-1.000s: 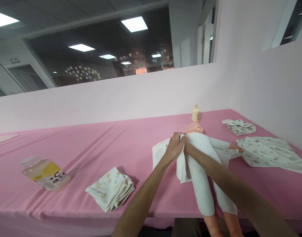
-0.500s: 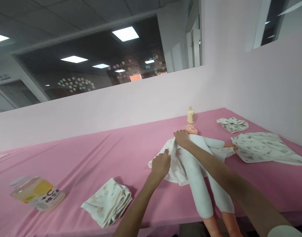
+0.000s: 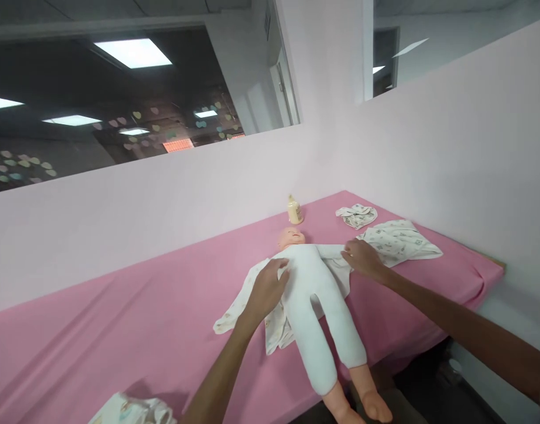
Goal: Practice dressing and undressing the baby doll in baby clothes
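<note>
A baby doll [image 3: 305, 277] with a white cloth body lies on its back, head toward the wall and legs over the table's front edge. Beneath it a white printed baby shirt [image 3: 241, 297] is spread, one sleeve stretched out to the left. My left hand [image 3: 270, 285] rests at the doll's side over the shirt, thumb and fingers apart and curved, with nothing seen between them. At the end of the doll's outstretched arm, my right hand [image 3: 364, 257] has its fingers curled closed around the doll's hand, which they mostly hide.
A pump bottle [image 3: 294, 211] stands by the wall behind the doll's head. To the right lie a small bunched printed cloth [image 3: 357, 216] and a larger printed garment [image 3: 400, 242]. A folded printed cloth [image 3: 131, 410] shows at the bottom left on the pink table cover [image 3: 132, 318].
My right hand has left the shirt near the doll's shoulder and moved to the doll's outstretched arm. My left hand has let go of the shirt. The view has swung right.
</note>
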`<state>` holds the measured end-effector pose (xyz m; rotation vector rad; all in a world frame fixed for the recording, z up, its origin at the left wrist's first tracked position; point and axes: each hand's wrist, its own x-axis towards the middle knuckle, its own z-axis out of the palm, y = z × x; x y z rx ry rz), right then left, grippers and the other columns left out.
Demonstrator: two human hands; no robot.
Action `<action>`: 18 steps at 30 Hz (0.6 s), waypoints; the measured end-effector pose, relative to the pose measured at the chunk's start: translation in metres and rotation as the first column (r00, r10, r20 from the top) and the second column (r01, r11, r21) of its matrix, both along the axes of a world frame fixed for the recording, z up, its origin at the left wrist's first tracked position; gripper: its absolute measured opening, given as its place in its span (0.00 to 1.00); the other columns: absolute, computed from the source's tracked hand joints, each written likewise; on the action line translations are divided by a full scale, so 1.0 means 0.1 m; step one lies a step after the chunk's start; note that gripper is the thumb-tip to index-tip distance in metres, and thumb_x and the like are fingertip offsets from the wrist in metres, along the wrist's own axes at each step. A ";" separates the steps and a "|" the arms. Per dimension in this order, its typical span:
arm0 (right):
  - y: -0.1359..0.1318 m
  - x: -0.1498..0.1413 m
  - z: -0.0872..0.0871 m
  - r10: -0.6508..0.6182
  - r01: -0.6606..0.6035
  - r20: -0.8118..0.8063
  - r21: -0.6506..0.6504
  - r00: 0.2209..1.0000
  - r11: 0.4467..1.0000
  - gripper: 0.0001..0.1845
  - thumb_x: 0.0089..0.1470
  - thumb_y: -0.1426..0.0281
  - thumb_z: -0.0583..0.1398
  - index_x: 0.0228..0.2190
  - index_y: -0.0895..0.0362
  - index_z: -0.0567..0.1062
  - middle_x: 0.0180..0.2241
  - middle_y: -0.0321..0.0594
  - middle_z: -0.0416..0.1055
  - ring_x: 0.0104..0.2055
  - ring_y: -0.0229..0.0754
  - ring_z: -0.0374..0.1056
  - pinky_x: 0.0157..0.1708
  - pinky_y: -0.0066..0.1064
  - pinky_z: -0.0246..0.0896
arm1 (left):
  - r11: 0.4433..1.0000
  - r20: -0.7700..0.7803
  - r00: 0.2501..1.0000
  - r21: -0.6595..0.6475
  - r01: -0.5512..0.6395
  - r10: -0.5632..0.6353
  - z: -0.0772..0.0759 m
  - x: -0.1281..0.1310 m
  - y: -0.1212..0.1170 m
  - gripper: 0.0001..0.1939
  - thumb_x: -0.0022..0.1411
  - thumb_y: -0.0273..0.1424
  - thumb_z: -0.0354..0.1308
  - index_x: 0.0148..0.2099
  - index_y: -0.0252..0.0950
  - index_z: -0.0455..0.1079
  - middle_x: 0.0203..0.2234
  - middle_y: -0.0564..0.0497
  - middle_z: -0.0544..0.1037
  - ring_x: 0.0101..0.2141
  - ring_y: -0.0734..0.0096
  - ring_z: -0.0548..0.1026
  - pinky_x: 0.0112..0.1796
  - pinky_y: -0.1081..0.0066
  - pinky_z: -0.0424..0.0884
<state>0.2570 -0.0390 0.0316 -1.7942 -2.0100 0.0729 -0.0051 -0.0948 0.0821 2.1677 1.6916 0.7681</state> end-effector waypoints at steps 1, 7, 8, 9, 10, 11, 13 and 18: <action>-0.02 0.17 -0.07 -0.061 0.062 0.015 -0.024 0.998 0.998 0.10 0.57 0.69 0.52 0.27 0.58 0.70 0.35 0.45 0.70 0.39 0.44 0.65 0.36 0.32 0.52 | 0.998 -0.067 0.997 0.044 0.052 -0.049 -0.01 0.14 0.17 0.18 0.66 0.36 0.44 0.54 0.37 0.66 0.53 0.45 0.71 0.54 0.61 0.67 0.55 0.62 0.62; 0.04 0.44 -0.29 -0.025 -0.032 -0.272 -0.203 0.962 0.979 0.18 0.51 0.67 0.56 0.16 0.57 0.55 0.19 0.34 0.58 0.24 0.35 0.54 0.26 0.29 0.42 | 0.934 -0.463 0.812 -0.146 0.325 -0.355 -0.10 0.98 1.15 0.26 0.62 0.38 0.53 0.61 0.37 0.61 0.59 0.44 0.65 0.58 0.58 0.63 0.57 0.63 0.57; 0.08 0.44 -0.30 -0.017 -0.046 -0.318 -0.188 0.948 0.981 0.18 0.50 0.69 0.55 0.16 0.57 0.54 0.19 0.33 0.55 0.24 0.35 0.52 0.26 0.28 0.41 | 0.932 -0.487 0.795 -0.193 0.306 -0.361 -0.11 1.06 1.25 0.29 0.59 0.40 0.57 0.61 0.37 0.61 0.59 0.42 0.66 0.56 0.55 0.65 0.56 0.61 0.59; 0.13 0.43 -0.29 -0.009 -0.058 -0.355 -0.177 0.935 0.982 0.17 0.50 0.70 0.55 0.16 0.57 0.53 0.19 0.32 0.54 0.24 0.34 0.51 0.25 0.28 0.40 | 0.930 -0.507 0.781 -0.235 0.283 -0.365 -0.11 1.11 1.33 0.32 0.55 0.42 0.60 0.60 0.36 0.62 0.57 0.40 0.68 0.54 0.51 0.68 0.53 0.60 0.62; 0.18 0.45 -0.29 -0.004 -0.069 -0.388 -0.174 0.922 0.982 0.17 0.50 0.71 0.54 0.17 0.57 0.53 0.19 0.31 0.52 0.23 0.33 0.50 0.25 0.27 0.40 | 0.930 -0.521 0.773 -0.262 0.259 -0.362 -0.11 1.13 1.38 0.34 0.52 0.43 0.62 0.59 0.36 0.63 0.54 0.39 0.71 0.51 0.49 0.70 0.50 0.59 0.64; 0.23 0.47 -0.28 -0.001 -0.081 -0.431 -0.172 0.903 0.982 0.16 0.50 0.71 0.54 0.17 0.57 0.53 0.18 0.30 0.51 0.23 0.33 0.50 0.24 0.27 0.41 | 0.929 -0.530 0.767 -0.276 0.245 -0.360 -0.09 1.14 1.41 0.34 0.49 0.43 0.64 0.57 0.36 0.65 0.51 0.39 0.73 0.49 0.48 0.72 0.46 0.60 0.66; 0.34 0.58 -0.24 -0.017 -0.085 -0.519 -0.172 0.855 0.981 0.15 0.51 0.69 0.53 0.18 0.56 0.54 0.18 0.29 0.51 0.22 0.32 0.50 0.23 0.25 0.43 | 0.929 -0.539 0.763 -0.285 0.234 -0.358 -0.05 1.09 1.41 0.31 0.51 0.42 0.62 0.56 0.36 0.65 0.49 0.40 0.74 0.46 0.50 0.73 0.43 0.63 0.66; 0.65 0.96 -0.07 -0.131 0.038 -0.662 -0.153 0.738 0.987 0.11 0.53 0.65 0.53 0.22 0.56 0.60 0.19 0.31 0.56 0.22 0.33 0.54 0.22 0.24 0.51 | 0.928 -0.444 0.815 -0.204 0.312 -0.372 0.16 0.84 1.22 0.19 0.59 0.41 0.51 0.50 0.39 0.66 0.45 0.47 0.74 0.42 0.61 0.72 0.40 0.68 0.64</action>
